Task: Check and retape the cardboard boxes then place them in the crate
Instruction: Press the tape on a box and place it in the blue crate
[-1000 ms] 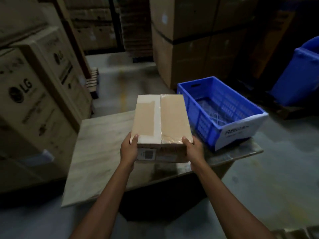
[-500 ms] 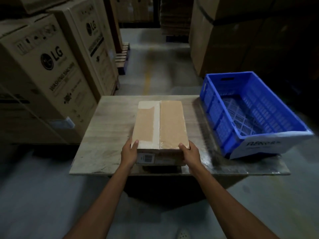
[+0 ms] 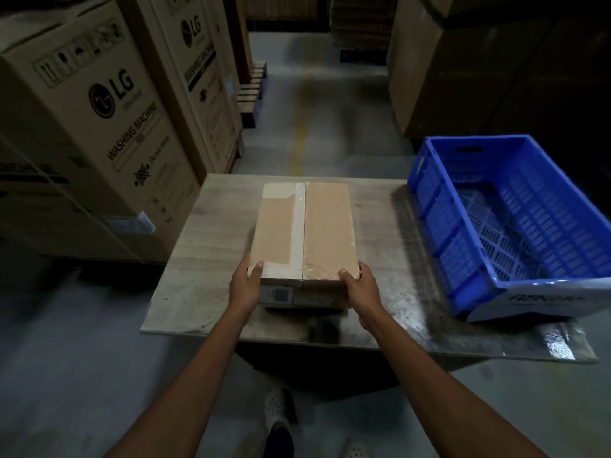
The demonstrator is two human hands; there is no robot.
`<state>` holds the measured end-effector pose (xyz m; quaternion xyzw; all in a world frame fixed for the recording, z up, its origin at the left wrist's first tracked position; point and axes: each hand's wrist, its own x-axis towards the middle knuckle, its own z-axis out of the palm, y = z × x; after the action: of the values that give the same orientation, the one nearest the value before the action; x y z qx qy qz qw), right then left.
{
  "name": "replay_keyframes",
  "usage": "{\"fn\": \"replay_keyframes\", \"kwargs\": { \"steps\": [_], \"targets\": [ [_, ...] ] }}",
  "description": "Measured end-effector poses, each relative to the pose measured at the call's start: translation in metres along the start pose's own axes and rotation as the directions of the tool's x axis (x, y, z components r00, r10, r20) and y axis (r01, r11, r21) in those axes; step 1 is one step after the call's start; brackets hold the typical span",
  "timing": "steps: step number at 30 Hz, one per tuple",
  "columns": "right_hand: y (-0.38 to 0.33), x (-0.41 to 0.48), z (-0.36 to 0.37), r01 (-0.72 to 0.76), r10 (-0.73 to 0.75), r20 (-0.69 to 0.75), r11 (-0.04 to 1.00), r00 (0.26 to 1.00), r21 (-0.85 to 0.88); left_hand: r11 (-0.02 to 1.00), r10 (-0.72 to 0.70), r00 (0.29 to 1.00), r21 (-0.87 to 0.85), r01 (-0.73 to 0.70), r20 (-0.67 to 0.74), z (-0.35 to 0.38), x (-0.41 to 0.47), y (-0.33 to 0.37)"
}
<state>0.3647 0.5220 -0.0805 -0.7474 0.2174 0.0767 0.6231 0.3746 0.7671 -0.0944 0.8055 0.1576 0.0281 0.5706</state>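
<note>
Cardboard box (image 3: 302, 233) lies on the table (image 3: 211, 259), your left hand (image 3: 244, 285) and right hand (image 3: 362, 289) curled round its near corners only; lifted so, it may tip and strike the blue crate (image 3: 429, 206) at right.

Dim warehouse, grey floor (image 3: 325, 104), stacked appliance cartons (image 3: 99, 114)

A big brown box (image 3: 99, 133) stands on the left. It says LG and WASHING MACHINE in black letters. A second LG box (image 3: 198, 61) stands just behind it. Farther back is a wooden pallet (image 3: 253, 90). A faded yellow line (image 3: 299, 140) runs along the grey floor (image 3: 66, 358). Tall brown boxes (image 3: 463, 77) stand on the right, in the dark. The wooden bench (image 3: 215, 233) has shiny clear plastic (image 3: 558, 342) over its right end.
</note>
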Motion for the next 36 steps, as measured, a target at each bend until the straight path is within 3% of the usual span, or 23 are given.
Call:
{"fn": "replay_keyframes", "kwargs": {
  "steps": [7,11,13,16,18,23,31,34,36],
  "targets": [
    [-0.017,0.021,0.047,-0.05,0.048,-0.028,0.996,0.998,-0.068,0.994,-0.002,0.998,0.11,-0.004,0.058,-0.024,0.056,-0.011],
    [-0.015,0.023,0.059,-0.014,0.0,-0.067,0.978,0.998,-0.209,0.948,0.105,0.991,0.294,-0.125,0.082,-0.038,0.064,-0.008],
    [-0.01,0.021,0.06,0.093,-0.157,-0.124,0.906,0.98,-0.412,0.836,0.308,0.945,0.445,-0.323,0.107,-0.042,0.062,-0.003],
    [-0.007,0.02,0.068,0.286,-0.507,-0.12,0.648,0.853,-0.706,0.63,0.553,0.796,0.501,-0.593,0.247,-0.041,0.059,0.0],
    [-0.013,0.019,0.079,0.387,-0.614,-0.024,0.527,0.789,-0.757,0.56,0.529,0.768,0.531,-0.636,0.362,-0.035,0.056,-0.002],
    [-0.013,0.019,0.092,0.424,-0.581,0.17,0.335,0.796,-0.841,0.402,0.413,0.764,0.654,-0.641,0.495,-0.028,0.056,-0.009],
    [-0.019,0.019,0.086,0.409,-0.528,0.181,0.354,0.83,-0.841,0.399,0.332,0.764,0.651,-0.646,0.554,-0.034,0.061,-0.001],
    [-0.03,0.019,0.08,0.426,-0.5,0.236,0.307,0.833,-0.851,0.418,0.332,0.78,0.658,-0.626,0.531,-0.035,0.065,0.018],
    [-0.036,0.017,0.077,0.423,-0.48,0.259,0.274,0.838,-0.864,0.356,0.368,0.762,0.676,-0.645,0.533,-0.033,0.068,0.032]
  ]
}}
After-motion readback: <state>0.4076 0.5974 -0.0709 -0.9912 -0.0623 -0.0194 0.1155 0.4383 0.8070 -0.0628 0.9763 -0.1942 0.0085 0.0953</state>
